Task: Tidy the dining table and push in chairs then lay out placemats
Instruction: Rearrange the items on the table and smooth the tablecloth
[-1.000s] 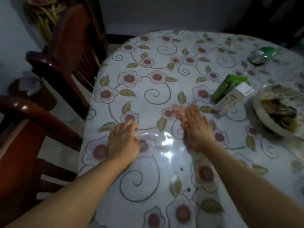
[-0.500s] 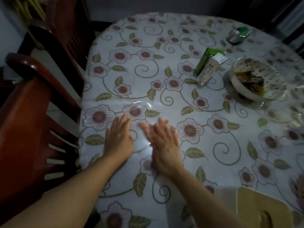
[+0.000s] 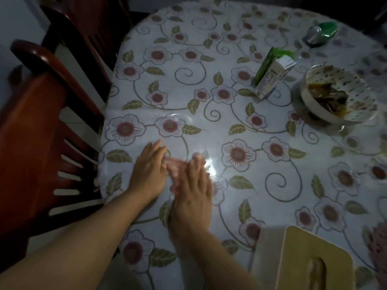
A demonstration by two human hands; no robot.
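Note:
The dining table [image 3: 209,114] wears a white floral cover under clear plastic. My left hand [image 3: 149,172] lies flat on it near the left edge, fingers extended, holding nothing. Just to its right, my right hand [image 3: 193,191] presses a blurred pink cloth [image 3: 174,166] against the table; the cloth shows between the two hands and past the fingertips. A tan placemat [image 3: 314,260] lies at the near right edge. A dark red wooden chair [image 3: 35,130] stands at the table's left side, its back close to the edge.
A second wooden chair [image 3: 88,34] stands further back on the left. On the right are a white bowl [image 3: 337,95] with food scraps, a white carton [image 3: 274,77] lying on a green packet [image 3: 270,59], and a green-capped container [image 3: 320,33]. A pink knitted item [image 3: 379,248] shows at the right edge.
Both hands have drawn back toward the near left part of the table. The right hand with the pink cloth has slid closer to the left hand. The placemat has come into view.

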